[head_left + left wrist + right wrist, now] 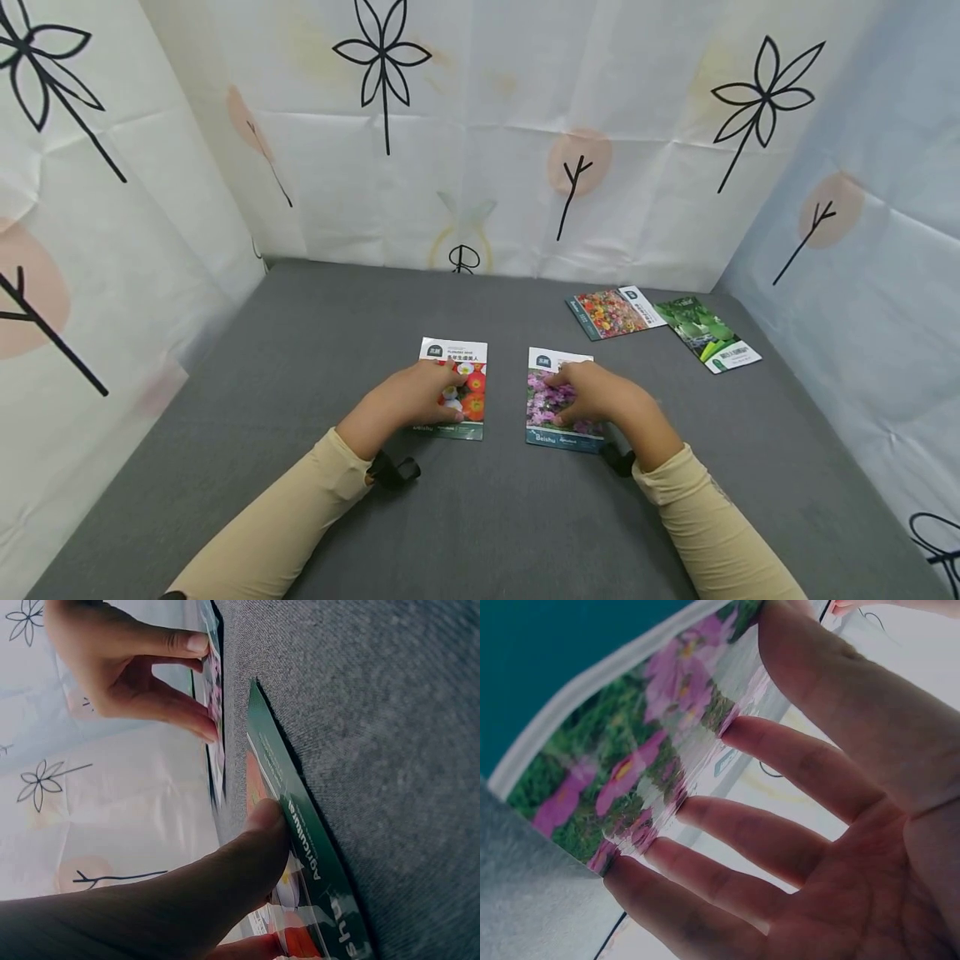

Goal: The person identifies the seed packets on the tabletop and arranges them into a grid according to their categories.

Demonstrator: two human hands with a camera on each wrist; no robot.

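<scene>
A seed packet with red, orange and white flowers (474, 383) lies on the grey table, left of centre. My left hand (408, 398) rests on it, thumb and fingertips spread over its printed face. In the left wrist view, the thumb (266, 817) presses beside the packet's green lower band. To the right lies a seed packet with pink-purple flowers (538, 402). Spread fingertips of my right hand (606, 393) touch its front. Those fingers look fairly straight in the right wrist view, with the tips against the pink-flower print (622, 776).
At the back right lie a packet with mixed orange and red flowers (611, 314) and a green leafy packet (705, 333), their edges meeting. White fabric with flower and tree drawings (480, 183) stands around the back and sides of the grey table (315, 333).
</scene>
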